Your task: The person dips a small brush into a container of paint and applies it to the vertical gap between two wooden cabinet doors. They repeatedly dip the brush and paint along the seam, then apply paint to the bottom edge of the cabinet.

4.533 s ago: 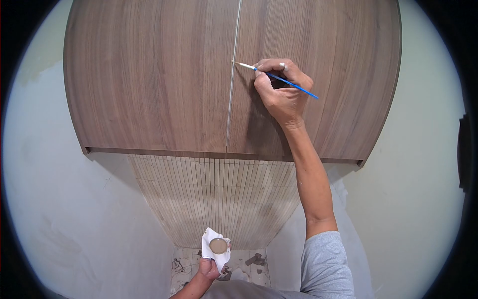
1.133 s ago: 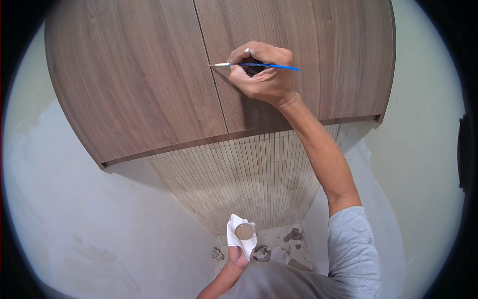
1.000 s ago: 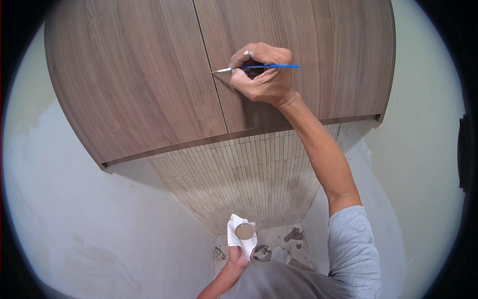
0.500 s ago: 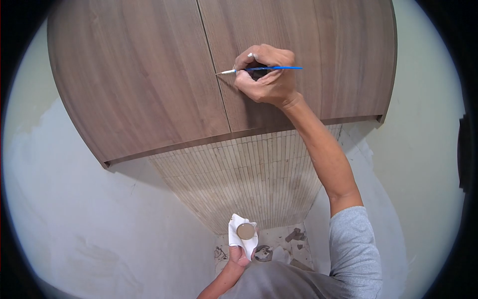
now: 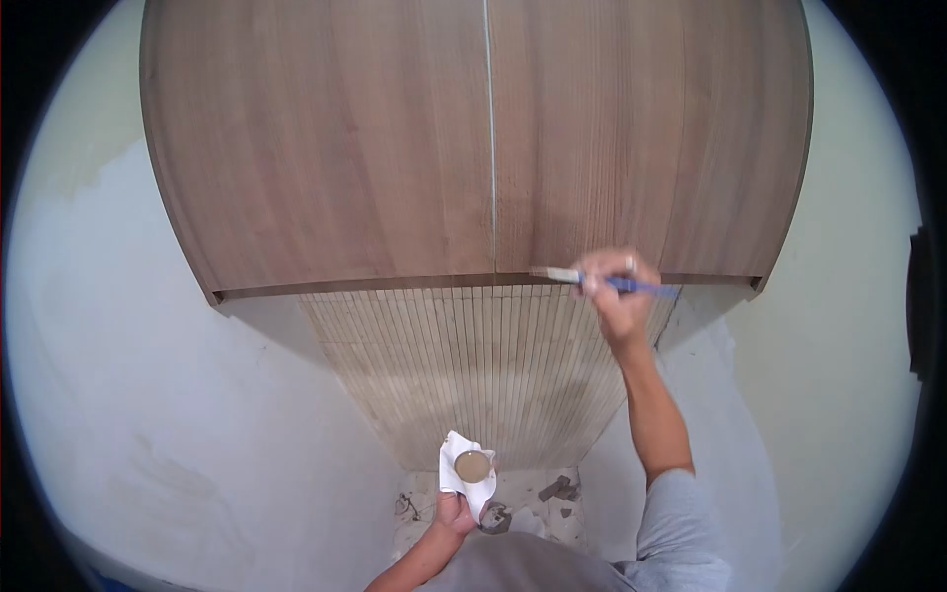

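Note:
My right hand (image 5: 623, 288), slightly blurred, is closed around a thin blue-handled paintbrush (image 5: 562, 275) with a pale ferrule. The brush points left, its tip close to the bottom edge of the wood-grain cabinet doors (image 5: 345, 148), right of the seam (image 5: 491, 128) between them. Lower down, my left hand (image 5: 456, 513) grips a small round cup of brownish paint (image 5: 473, 468) together with a crumpled white cloth or paper (image 5: 458, 484). The cloth partly hides the cup's side and my fingers.
Below the cabinet is a wall of narrow vertical beige tiles (image 5: 414, 365). Patchy white walls (image 5: 266, 424) stand on both sides. Broken dark pieces (image 5: 559, 488) and other debris lie on the floor near my body.
My right hand has moved down and right with the paintbrush, away from the door seam. The seam looked dark and now looks pale. The view has shifted; my left hand still holds the cup.

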Demonstrator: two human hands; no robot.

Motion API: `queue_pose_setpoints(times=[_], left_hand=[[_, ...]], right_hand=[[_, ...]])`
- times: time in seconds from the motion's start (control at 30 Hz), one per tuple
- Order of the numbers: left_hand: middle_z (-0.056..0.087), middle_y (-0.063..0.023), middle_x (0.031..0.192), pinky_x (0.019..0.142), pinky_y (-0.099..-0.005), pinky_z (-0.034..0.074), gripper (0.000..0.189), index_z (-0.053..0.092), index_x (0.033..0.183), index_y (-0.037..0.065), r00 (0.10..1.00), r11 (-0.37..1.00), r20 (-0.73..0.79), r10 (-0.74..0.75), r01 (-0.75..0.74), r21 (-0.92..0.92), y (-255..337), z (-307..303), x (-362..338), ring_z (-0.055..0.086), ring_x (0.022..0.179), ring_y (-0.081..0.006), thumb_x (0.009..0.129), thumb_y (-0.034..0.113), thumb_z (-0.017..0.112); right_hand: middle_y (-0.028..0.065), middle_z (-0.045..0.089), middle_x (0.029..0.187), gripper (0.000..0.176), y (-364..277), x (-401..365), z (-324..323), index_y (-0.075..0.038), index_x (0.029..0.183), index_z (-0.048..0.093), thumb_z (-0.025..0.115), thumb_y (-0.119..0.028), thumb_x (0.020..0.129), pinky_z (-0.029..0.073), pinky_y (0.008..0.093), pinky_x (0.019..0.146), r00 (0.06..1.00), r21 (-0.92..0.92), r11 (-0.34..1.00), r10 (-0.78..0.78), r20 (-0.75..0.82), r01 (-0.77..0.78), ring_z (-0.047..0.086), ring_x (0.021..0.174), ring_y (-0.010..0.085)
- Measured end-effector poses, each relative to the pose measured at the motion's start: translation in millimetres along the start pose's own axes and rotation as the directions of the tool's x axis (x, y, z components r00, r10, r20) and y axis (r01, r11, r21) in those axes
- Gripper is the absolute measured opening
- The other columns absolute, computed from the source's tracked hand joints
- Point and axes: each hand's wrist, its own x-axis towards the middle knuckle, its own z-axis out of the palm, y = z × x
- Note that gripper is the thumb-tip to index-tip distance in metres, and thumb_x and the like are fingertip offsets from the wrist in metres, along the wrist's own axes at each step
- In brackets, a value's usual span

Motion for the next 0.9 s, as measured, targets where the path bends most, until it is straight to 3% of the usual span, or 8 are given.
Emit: queue_pose_setpoints(times=[0.1,0.23,0.27,0.37,0.4,0.6,0.7,0.9], left_hand=[[0.066,-0.0078,0.127,0.108,-0.0474,0.046,0.038,0.062,0.130,0.016,0.999,1.000,-0.035,-0.008,0.007,-0.024,1.7,4.0,3.5,0.060,0.120,-0.0300,0.098,0.037,0.060],[0.067,-0.0077,0.126,0.108,-0.0465,0.047,0.037,0.063,0.129,0.016,0.997,0.997,0.007,-0.070,0.071,-0.032,4.2,14.5,0.8,0.060,0.119,-0.0295,0.098,0.037,0.060],[0.062,-0.0118,0.133,0.109,-0.0457,0.047,0.050,0.056,0.136,0.011,0.993,0.994,0.081,-0.081,0.087,-0.073,5.8,5.6,4.0,0.059,0.122,-0.0323,0.102,0.046,0.051],[0.061,-0.0120,0.134,0.109,-0.0455,0.047,0.050,0.056,0.136,0.010,0.994,0.987,0.006,-0.111,0.111,-0.115,12.2,5.4,3.4,0.058,0.123,-0.0331,0.102,0.046,0.052],[0.061,-0.0106,0.134,0.109,-0.0460,0.046,0.047,0.055,0.136,0.010,0.991,0.991,0.049,-0.125,0.128,-0.050,12.7,16.2,1.7,0.058,0.123,-0.0318,0.102,0.043,0.052],[0.065,-0.0095,0.129,0.107,-0.0468,0.049,0.043,0.059,0.133,0.015,0.994,0.993,-0.086,-0.072,0.079,0.090,22.9,12.9,3.1,0.060,0.118,-0.0334,0.097,0.038,0.062],[0.064,-0.0071,0.131,0.110,-0.0481,0.046,0.040,0.056,0.137,0.018,0.998,0.994,-0.009,-0.063,0.064,0.092,18.5,34.2,-1.3,0.059,0.122,-0.0307,0.101,0.035,0.055],[0.062,-0.0127,0.133,0.102,-0.0458,0.053,0.047,0.053,0.139,0.012,0.987,0.984,0.052,-0.151,0.145,0.106,19.1,62.1,-11.2,0.060,0.122,-0.0329,0.101,0.040,0.053]], right_hand=[[0.0161,0.071,0.083,0.010,-1.6,-84.4,-15.8,0.003,0.090,0.066,0.071,-0.005,0.087,0.059,0.0338,0.061,0.957,0.067,0.960,0.277,-0.082,-0.272,0.070,0.070,0.0203],[0.0177,0.071,0.086,0.011,-20.6,-168.0,-18.8,0.006,0.098,0.067,0.069,0.000,0.088,0.061,0.0339,0.064,0.788,0.084,0.813,0.580,-0.208,-0.576,0.071,0.073,0.0224],[0.0178,0.071,0.086,0.011,-27.8,-183.3,-14.2,0.006,0.098,0.067,0.069,0.001,0.089,0.061,0.0339,0.064,0.745,0.115,0.779,0.624,-0.235,-0.616,0.071,0.073,0.0223],[0.0174,0.071,0.087,0.010,-41.2,-220.0,-8.7,0.007,0.098,0.067,0.068,0.001,0.090,0.061,0.0330,0.066,0.662,0.173,0.717,0.693,-0.286,-0.676,0.071,0.073,0.0213],[0.0172,0.072,0.087,0.010,-43.8,-226.7,-7.4,0.007,0.098,0.067,0.068,0.001,0.090,0.060,0.0326,0.067,0.643,0.186,0.704,0.705,-0.300,-0.685,0.071,0.073,0.0208],[0.0136,0.072,0.088,0.011,-68.9,-226.5,9.3,0.004,0.098,0.068,0.071,-0.001,0.090,0.057,0.0288,0.069,0.525,0.213,0.572,0.816,-0.242,-0.792,0.070,0.074,0.0175],[0.0120,0.071,0.084,0.009,-87.0,-212.5,25.7,0.003,0.095,0.068,0.072,-0.002,0.089,0.058,0.0289,0.067,0.574,0.148,0.607,0.791,-0.214,-0.781,0.071,0.074,0.0186],[0.0109,0.073,0.087,0.008,-114.7,-195.8,50.5,0.004,0.093,0.070,0.073,0.000,0.086,0.057,0.0277,0.068,0.731,-0.077,0.729,0.664,-0.158,-0.680,0.070,0.075,0.0146]])
